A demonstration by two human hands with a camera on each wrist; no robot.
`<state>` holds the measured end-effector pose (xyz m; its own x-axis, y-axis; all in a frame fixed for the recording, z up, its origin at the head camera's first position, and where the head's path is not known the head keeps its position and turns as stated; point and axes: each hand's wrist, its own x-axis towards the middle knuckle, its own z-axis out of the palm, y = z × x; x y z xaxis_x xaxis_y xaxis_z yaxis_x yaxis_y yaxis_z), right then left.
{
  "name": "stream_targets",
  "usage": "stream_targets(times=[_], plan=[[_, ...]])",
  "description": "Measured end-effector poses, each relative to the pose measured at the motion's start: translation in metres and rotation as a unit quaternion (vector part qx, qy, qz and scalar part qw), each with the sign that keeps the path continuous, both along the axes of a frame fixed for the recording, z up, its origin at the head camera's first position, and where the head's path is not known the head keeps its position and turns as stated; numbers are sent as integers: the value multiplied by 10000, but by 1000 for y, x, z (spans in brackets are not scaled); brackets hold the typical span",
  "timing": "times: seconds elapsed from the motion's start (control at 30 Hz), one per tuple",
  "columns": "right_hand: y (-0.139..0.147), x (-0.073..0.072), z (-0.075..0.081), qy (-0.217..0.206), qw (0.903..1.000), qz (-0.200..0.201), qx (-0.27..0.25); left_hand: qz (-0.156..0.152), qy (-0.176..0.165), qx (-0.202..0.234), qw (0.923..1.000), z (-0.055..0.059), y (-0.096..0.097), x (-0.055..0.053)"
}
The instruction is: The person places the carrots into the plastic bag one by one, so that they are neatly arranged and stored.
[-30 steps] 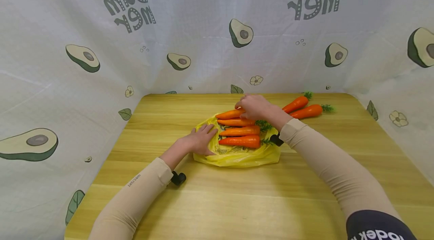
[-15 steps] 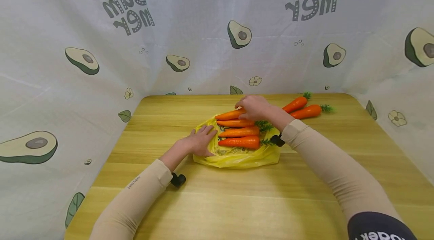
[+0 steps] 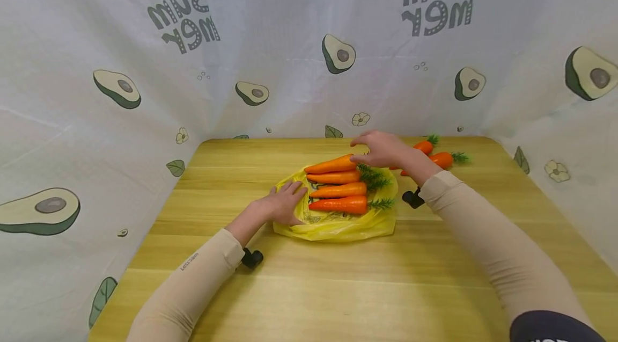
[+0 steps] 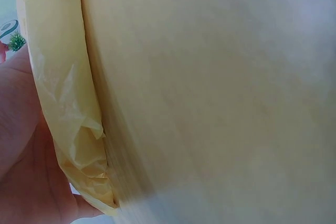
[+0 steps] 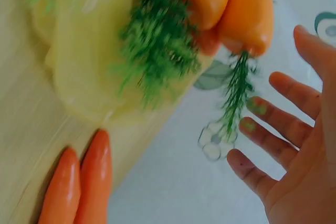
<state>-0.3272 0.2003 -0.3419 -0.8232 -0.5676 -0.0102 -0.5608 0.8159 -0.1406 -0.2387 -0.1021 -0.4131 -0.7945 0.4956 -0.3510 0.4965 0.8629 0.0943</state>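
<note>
Left hand (image 3: 285,205) spread, resting on the yellow bag (image 3: 343,231); 4 carrots (image 3: 340,190) lie on it, right of the fingertips. Right hand (image 3: 386,148) fingers parted, beside the farthest carrot's (image 3: 330,164) leafy end; 2 loose carrots (image 3: 442,160) beyond its wrist.

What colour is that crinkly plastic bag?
The plastic bag is yellow with some darker print, clearest in the head view.

the carrots (image 3: 340,204) are orange, their tops (image 3: 374,178) green; yellow bag (image 3: 340,233), yellowish wood-grain worktop (image 3: 333,288), beige sleeves (image 3: 188,283), white cloth (image 3: 285,20) with green-rimmed avocados (image 3: 338,53), grey lettering (image 3: 436,17).
</note>
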Motion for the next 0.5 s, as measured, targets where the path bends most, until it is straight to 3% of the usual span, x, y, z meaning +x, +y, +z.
stream_targets(times=[0.23, 0.5], plan=[[30, -1, 0, -248, 9986, -371, -268, 39, -2, 10, 10000, -1, 0, 1], [61, -4, -4, -261, 9974, -482, -469, 40, 19, -3, 10000, -1, 1, 1]])
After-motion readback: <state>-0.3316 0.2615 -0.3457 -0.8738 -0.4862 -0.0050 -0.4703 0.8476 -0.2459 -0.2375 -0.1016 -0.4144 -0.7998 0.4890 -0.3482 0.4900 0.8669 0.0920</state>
